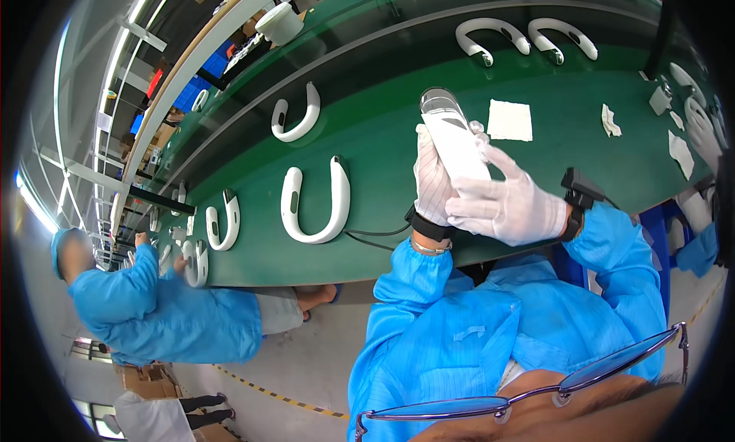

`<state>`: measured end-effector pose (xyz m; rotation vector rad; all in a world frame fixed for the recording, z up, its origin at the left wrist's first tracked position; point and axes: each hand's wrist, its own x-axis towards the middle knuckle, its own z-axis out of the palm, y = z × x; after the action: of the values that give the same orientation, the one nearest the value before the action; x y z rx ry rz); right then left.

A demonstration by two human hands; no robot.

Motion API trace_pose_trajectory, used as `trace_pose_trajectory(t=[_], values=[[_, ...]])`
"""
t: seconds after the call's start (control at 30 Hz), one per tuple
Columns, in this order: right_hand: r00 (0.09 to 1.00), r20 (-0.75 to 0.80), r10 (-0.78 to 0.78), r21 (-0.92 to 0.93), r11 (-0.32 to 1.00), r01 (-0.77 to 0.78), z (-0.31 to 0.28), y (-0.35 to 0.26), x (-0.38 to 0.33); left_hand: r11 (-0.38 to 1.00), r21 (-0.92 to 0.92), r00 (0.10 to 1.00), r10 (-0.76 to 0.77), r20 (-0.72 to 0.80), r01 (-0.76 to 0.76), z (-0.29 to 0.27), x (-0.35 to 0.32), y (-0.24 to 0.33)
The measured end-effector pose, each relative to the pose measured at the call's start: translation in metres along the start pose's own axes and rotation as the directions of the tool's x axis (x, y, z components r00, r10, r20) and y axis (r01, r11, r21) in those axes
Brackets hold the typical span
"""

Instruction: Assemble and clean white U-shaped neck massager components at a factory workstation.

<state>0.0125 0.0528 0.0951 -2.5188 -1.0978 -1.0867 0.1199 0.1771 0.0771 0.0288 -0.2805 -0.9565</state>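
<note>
Over the green bench I hold up a long white device (pixel 458 145) with a rounded, glassy grey end and a small dark patch near it. The glassy end points away from me. My left hand (pixel 430 178), in a white striped glove, is closed around its left side. From the right, my right hand (pixel 509 205), also gloved, grips its near part with bent fingers. Those fingers hide the device's near end. A square white cloth (pixel 510 120) lies flat just right of the device. Left of my hands, a white U-shaped neck device (pixel 315 238) lies on the bench.
More white U-shaped devices lie on the green bench (pixel 398 120), including one at the far right (pixel 563 30) and one further left (pixel 298 130). Crumpled white cloths (pixel 610 120) lie to the right. A black cable (pixel 375 234) runs near my left wrist. A co-worker (pixel 161 304) in blue works at far left.
</note>
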Motion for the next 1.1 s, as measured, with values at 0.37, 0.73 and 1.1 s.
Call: trace_pose_trajectory(t=[0.37, 0.73, 1.1], values=[[0.988, 0.031, 0.154, 0.148, 0.976, -0.157, 0.012, 0.096, 0.032, 0.982, 0.142, 0.991, 0.13, -0.028, -0.125, -0.002, 0.007, 0.003], [0.997, -0.067, 0.037, 0.127, 0.992, -0.028, 0.003, 0.028, -0.01, 0.957, 0.229, 0.972, 0.207, -0.111, -0.178, 0.006, 0.017, 0.021], [0.883, 0.095, 0.459, 0.6, 0.682, -0.419, 0.034, 0.024, -0.015, 0.847, 0.495, 0.933, 0.315, -0.173, -0.194, 0.004, 0.005, 0.017]])
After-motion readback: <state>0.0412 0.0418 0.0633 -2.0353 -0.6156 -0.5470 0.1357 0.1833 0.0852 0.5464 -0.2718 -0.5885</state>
